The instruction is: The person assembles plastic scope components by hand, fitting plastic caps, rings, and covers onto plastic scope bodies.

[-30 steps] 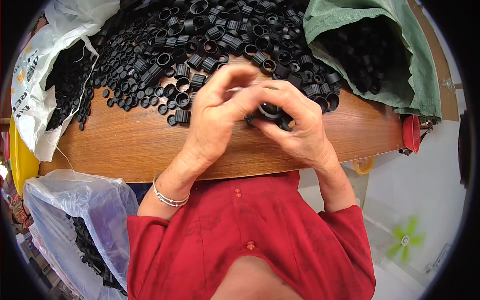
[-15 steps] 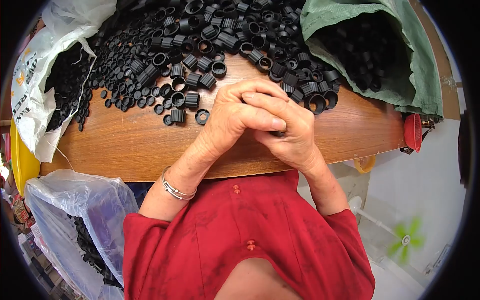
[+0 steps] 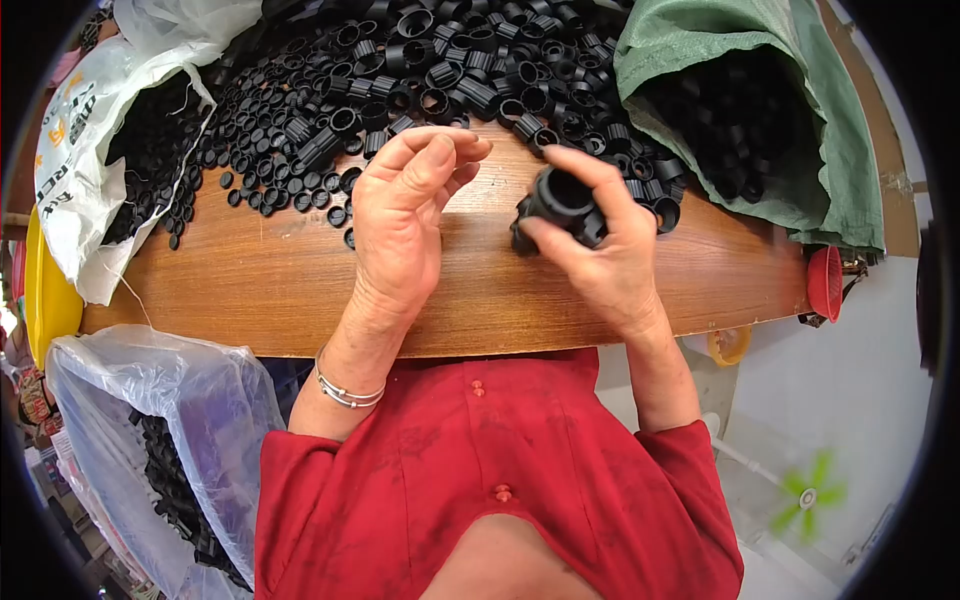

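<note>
My right hand (image 3: pixel 618 250) is closed around a cluster of black plastic ring-shaped caps (image 3: pixel 546 206), held above the wooden table (image 3: pixel 470 270). One cap's round opening faces up between thumb and fingers; the others are partly hidden and slightly blurred. My left hand (image 3: pixel 405 215) is raised to the left of it, fingers curved forward and thumb apart, with nothing visible in it. Just beyond both hands lies a heap of loose black caps (image 3: pixel 475 92), large ribbed ones mixed with small flat discs.
A white sack (image 3: pixel 75 200) of small black pieces lies open at the left, and a green sack (image 3: pixel 850 150) of black rings at the right. Below the table's left edge stands a plastic-lined bin (image 3: pixel 215 400) holding black parts. A red basket (image 3: pixel 824 285) is at the right edge.
My hands, clasped together before, have come apart. My left hand has moved left and opened; the black caps now show in my right hand. Several caps near the front of the heap are gone.
</note>
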A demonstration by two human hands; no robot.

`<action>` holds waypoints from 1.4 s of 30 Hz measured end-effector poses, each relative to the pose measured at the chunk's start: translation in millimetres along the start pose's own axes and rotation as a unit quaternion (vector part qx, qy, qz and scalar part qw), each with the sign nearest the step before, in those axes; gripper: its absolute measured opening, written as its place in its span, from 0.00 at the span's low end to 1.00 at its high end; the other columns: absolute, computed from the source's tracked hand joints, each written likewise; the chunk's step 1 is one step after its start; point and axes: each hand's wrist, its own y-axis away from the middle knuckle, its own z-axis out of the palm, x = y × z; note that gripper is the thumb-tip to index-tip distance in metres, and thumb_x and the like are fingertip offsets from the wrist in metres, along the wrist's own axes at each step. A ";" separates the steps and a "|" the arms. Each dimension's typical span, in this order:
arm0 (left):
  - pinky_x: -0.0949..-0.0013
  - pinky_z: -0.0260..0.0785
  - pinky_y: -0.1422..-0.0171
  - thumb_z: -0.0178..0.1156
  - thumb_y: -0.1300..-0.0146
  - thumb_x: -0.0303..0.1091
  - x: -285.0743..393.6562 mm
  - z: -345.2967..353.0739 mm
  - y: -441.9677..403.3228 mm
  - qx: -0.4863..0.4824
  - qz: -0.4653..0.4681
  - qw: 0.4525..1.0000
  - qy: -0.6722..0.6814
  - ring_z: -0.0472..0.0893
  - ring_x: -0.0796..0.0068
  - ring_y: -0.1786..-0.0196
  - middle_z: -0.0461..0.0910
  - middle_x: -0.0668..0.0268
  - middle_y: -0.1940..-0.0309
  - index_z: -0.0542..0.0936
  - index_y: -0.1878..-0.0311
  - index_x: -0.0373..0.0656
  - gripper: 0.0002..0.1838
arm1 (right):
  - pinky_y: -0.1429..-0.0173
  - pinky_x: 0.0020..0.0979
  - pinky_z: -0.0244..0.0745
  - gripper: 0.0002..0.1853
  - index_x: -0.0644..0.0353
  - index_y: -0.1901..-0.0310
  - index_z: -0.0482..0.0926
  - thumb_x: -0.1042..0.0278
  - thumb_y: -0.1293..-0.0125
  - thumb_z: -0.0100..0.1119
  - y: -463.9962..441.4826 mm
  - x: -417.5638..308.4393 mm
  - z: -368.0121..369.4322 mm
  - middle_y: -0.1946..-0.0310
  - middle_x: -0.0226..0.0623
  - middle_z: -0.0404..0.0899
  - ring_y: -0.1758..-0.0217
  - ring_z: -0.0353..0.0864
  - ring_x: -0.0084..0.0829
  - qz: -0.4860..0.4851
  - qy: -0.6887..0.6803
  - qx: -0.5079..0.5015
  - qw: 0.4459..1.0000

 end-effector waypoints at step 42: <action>0.56 0.70 0.32 0.63 0.33 0.51 -4.5 15.5 45.7 -0.037 -0.184 0.934 0.304 0.78 0.65 0.42 0.79 0.60 0.44 0.73 0.37 0.38 0.31 | 0.38 0.54 0.77 0.36 0.56 0.42 0.71 0.56 0.49 0.80 -2.0 7.8 32.5 0.44 0.55 0.78 0.42 0.81 0.55 -0.354 -0.066 0.022 0.933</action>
